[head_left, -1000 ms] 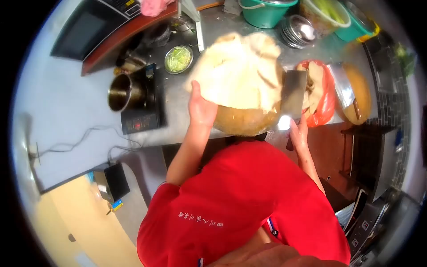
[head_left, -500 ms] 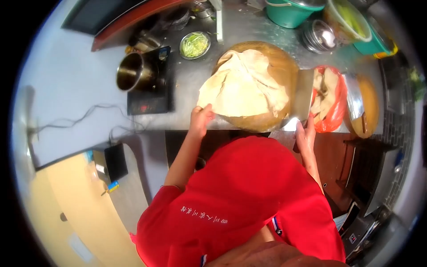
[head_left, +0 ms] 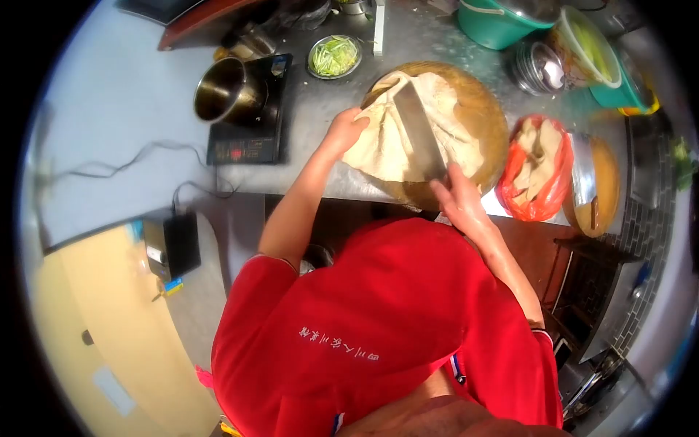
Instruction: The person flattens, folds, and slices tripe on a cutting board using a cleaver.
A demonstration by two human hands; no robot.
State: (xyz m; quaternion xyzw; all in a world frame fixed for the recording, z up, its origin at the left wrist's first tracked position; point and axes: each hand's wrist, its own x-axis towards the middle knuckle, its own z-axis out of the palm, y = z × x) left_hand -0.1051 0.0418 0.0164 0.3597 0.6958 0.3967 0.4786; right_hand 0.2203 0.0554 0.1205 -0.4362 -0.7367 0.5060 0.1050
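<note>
A large pale, floppy sheet of food (head_left: 382, 149) lies with folds on a round wooden chopping block (head_left: 489, 124); I cannot tell what food it is. At its left edge, my left hand (head_left: 345, 134) is closed with the fingers gripping the sheet. My right hand (head_left: 463, 197) is wrapped around the handle of a cleaver (head_left: 419, 127). The wide blade points away from me and lies over the middle of the sheet. Whether it touches or cuts the sheet is hard to tell.
To the right, a red plastic bag (head_left: 539, 200) holds more pale pieces, beside a second board (head_left: 606, 186) with another cleaver (head_left: 585, 171). A bowl of shredded greens (head_left: 334, 57) stands behind; a pot (head_left: 226, 91) sits on a cooktop (head_left: 251, 149) at left. Green buckets (head_left: 484, 25) line the back.
The cleaver has moved left from the block's right side to over the sheet, with my right hand. My left hand has shifted up along the sheet's left edge.
</note>
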